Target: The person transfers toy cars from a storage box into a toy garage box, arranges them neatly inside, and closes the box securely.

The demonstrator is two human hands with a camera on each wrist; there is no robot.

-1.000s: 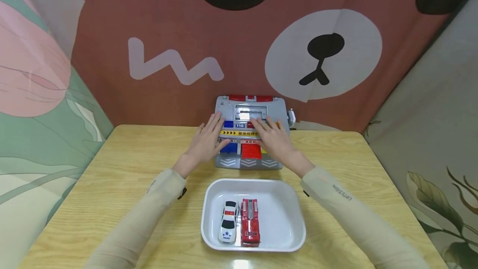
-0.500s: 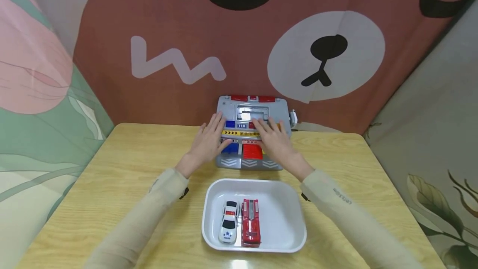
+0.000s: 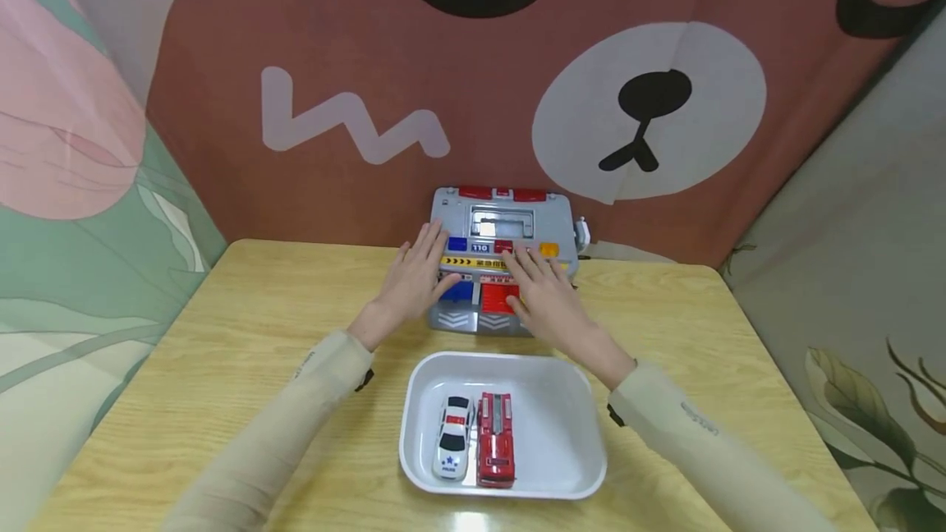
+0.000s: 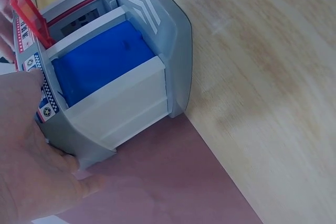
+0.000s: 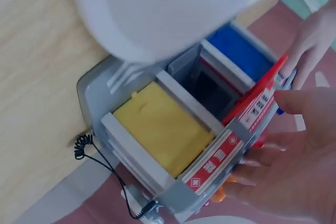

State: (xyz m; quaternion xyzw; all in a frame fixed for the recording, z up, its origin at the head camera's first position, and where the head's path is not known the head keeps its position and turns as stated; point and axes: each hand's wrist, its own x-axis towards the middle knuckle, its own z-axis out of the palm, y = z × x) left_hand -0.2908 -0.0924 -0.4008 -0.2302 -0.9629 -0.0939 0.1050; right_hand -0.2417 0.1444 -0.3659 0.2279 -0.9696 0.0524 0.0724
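The grey plastic toy garage (image 3: 476,269) stands at the back of the bench (image 3: 281,302), near the patterned cloth (image 3: 473,89). The left hand (image 3: 411,279) lies along its left side, fingers straight and pointing away from the person, thumb spread toward the front strip; its grip is slack, resting rather than clasping. The right hand (image 3: 550,300) slants in from the other side, palm down, fingers extended and slightly parted over the front edge; its grip is released too, and whether the fingertips touch cannot be told.

In the wrist views the smooth, rectangular blue door (image 4: 102,61) and yellow door (image 5: 163,124) cover their bays, while the thin red door (image 4: 29,9) tilts outward before a dark bay. A coiled black cord (image 5: 83,145) hangs at the garage's side.

Nearer the person sits a glossy white tray (image 3: 554,433) with rounded corners, holding a white police car (image 3: 453,437) just beside a boxy red fire truck (image 3: 495,442). The bench has pale wood grain.
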